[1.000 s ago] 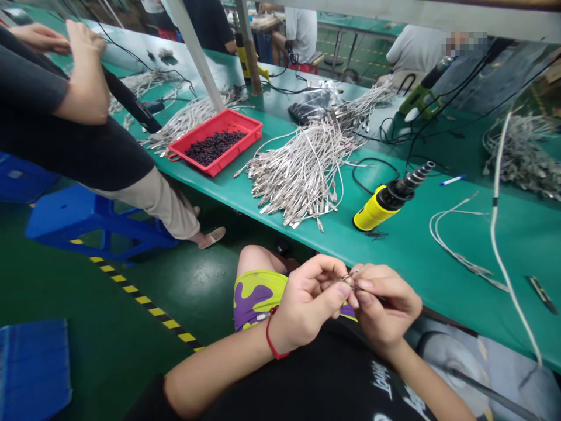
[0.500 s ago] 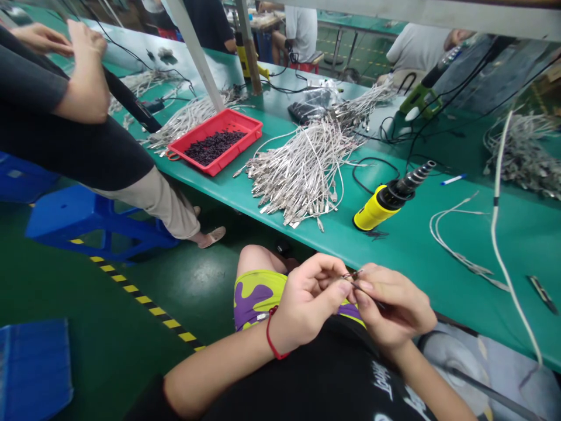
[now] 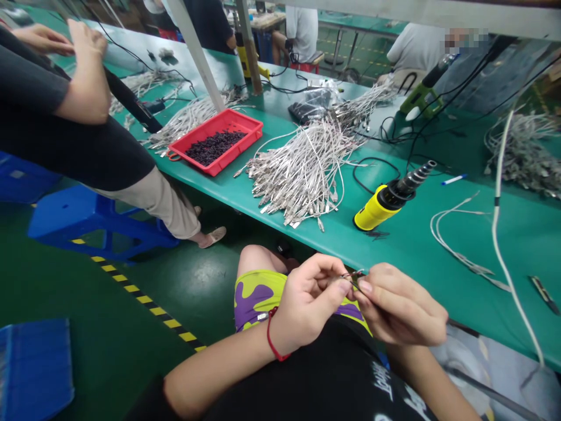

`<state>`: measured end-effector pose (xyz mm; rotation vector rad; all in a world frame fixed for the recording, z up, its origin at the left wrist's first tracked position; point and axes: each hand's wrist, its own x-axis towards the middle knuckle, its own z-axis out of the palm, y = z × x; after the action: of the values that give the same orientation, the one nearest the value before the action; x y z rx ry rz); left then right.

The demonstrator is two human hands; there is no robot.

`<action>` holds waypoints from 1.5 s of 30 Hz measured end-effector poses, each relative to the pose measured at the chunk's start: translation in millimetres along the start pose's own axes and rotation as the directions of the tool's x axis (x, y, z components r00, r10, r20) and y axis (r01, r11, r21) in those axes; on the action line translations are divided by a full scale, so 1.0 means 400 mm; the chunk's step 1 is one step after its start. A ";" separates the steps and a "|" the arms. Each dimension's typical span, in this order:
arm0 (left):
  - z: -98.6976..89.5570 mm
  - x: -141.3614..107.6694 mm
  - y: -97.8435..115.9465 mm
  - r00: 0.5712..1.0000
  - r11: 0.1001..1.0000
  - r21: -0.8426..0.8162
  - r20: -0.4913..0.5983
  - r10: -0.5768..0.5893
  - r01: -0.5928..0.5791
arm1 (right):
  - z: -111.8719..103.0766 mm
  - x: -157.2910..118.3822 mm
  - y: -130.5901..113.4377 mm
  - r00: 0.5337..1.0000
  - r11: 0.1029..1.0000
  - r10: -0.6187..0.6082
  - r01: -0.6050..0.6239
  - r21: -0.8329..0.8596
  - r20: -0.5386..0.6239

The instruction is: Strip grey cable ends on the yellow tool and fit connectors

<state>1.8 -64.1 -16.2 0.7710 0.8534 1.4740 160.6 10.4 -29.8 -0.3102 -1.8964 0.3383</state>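
My left hand (image 3: 309, 301) is closed in a pinch on the thin wires (image 3: 350, 275) of a cable, whose fine dark and reddish ends stick out between my hands above my lap. My right hand (image 3: 401, 304), thumb against fingers, grips a thin dark strand right beside them; whether it is a wire or a small sleeve I cannot tell. A small metal plug (image 3: 262, 316) shows by my left wrist; its link to the wires is hidden. On the bench past my hands lies a big heap of pale USB cables (image 3: 302, 169). A yellow hot air gun (image 3: 379, 204) stands beside it.
A red tray (image 3: 252, 137) with small black pieces sits on the green bench (image 3: 407, 257). Loose cables (image 3: 456, 251), a pen (image 3: 454, 179) and a dark narrow tool (image 3: 543, 294) lie to the right. A co-worker (image 3: 83, 111) stands at left near a blue stool (image 3: 70, 216).
My right hand has moved slightly right, away from the left, and turned a little. More of the wire ends shows between them. My left hand has stayed put.
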 end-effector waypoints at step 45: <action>-0.008 0.011 -0.015 0.997 0.983 -0.170 0.051 -0.059 0.066 | 0.043 -0.012 0.010 0.961 0.948 0.259 -0.233 0.217 -0.100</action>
<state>1.9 -60.0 -22.9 0.6409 0.6994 1.4479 146.3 11.0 -41.1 -0.4225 -1.6833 0.6611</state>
